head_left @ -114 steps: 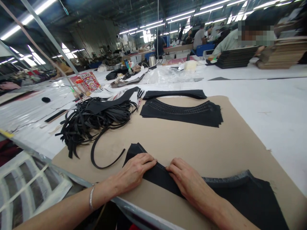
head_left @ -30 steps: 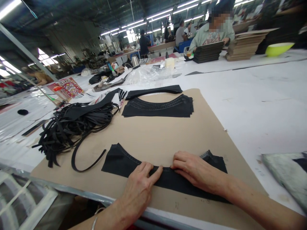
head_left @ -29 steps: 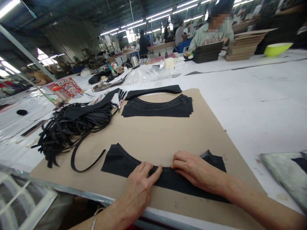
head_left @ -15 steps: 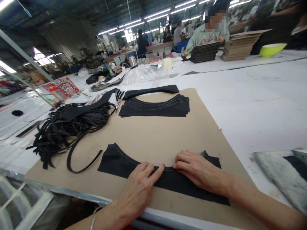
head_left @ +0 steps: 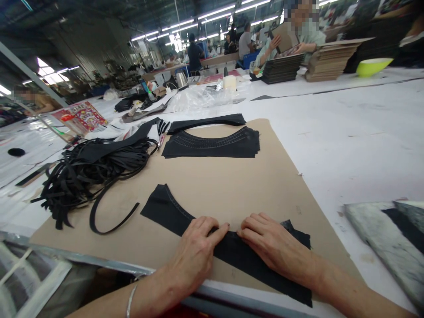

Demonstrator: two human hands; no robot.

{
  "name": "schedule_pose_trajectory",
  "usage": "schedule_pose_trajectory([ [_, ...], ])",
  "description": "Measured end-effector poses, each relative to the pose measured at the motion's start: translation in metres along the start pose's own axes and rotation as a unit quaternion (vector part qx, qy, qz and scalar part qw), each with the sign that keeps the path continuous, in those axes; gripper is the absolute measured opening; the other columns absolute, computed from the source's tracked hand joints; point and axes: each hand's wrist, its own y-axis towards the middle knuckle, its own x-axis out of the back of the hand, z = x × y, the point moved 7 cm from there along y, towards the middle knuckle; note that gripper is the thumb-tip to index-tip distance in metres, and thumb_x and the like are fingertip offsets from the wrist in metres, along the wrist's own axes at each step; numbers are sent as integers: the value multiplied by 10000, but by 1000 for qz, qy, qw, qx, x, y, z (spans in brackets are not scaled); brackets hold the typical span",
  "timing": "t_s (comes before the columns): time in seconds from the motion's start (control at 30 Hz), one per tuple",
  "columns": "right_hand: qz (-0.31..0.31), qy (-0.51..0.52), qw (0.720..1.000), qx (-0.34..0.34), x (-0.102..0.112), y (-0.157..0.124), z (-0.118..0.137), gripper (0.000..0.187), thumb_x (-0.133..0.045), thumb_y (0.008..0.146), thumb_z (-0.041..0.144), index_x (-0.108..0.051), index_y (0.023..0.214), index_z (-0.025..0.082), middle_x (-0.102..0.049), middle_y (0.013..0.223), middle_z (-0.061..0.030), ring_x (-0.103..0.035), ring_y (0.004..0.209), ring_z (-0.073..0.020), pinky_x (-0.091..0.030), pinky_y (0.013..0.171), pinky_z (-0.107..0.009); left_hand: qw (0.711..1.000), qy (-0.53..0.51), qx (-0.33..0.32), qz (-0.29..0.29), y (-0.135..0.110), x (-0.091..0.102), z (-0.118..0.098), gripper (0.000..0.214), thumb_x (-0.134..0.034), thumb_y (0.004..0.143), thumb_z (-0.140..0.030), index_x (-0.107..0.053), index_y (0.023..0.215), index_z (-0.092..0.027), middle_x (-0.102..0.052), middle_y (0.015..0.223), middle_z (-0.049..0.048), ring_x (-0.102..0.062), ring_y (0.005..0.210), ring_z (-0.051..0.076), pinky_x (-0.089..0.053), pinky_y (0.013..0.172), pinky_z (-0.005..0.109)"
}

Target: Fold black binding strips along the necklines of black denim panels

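A black fabric piece with a curved, stitched edge lies slantwise on the brown board. Both hands are at the middle of its curve. My left hand is closed on the edge, thumb and fingers pressing it. Just to the right, my right hand has its fingers bunched together on the same edge. A short gap separates the two hands. The fabric under the palms is hidden. Farther back lies a stack of similar black pieces with lines of stitching along the curve.
At left is a heap of black strips, one loose strip curling toward the fabric. A marble slab rests at right. Across the white table, a person holds a board behind stacked panels, near a green bowl.
The fabric piece has turned clockwise, its left end moving away from me and its right end nearer. My hands stay on the edge. The person across has lifted a board.
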Motion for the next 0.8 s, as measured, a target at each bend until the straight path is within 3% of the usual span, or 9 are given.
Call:
schedule_pose_trajectory([
  [0.13,0,-4,1000,1,1,-1,1,181,-418,927,119,-589,915,176,-560,870,-49,-466,807,-186,-353,763,-335,999,-37,5,-14,3,-16,-15,470,-370,842,-11,-525,1260,-161,-586,1049,78,-509,962,210,-469,885,364],
  [0.33,5,17,1000,-4,4,-7,-7,189,-401,949,148,-577,887,184,-554,875,-41,-468,822,-176,-351,764,-323,997,35,-59,-43,-9,-24,-25,538,-359,823,5,-428,1348,-92,-569,1176,116,-486,1098,244,-429,982,375],
  [0.7,20,9,1000,9,14,-23,-23,223,-371,974,213,-546,837,191,-553,857,-29,-463,814,-162,-324,749,-313,995,83,-59,-5,0,-22,-31,524,-419,819,-14,-499,1313,-172,-586,1023,95,-525,955,230,-485,875,392],
  [0.8,32,-11,999,29,14,-26,-24,190,-386,957,181,-554,868,185,-556,866,-34,-458,820,-165,-313,753,-321,993,97,-61,-37,1,-18,-33,535,-406,804,12,-527,1284,-192,-564,1113,112,-514,1019,246,-477,881,416],
])
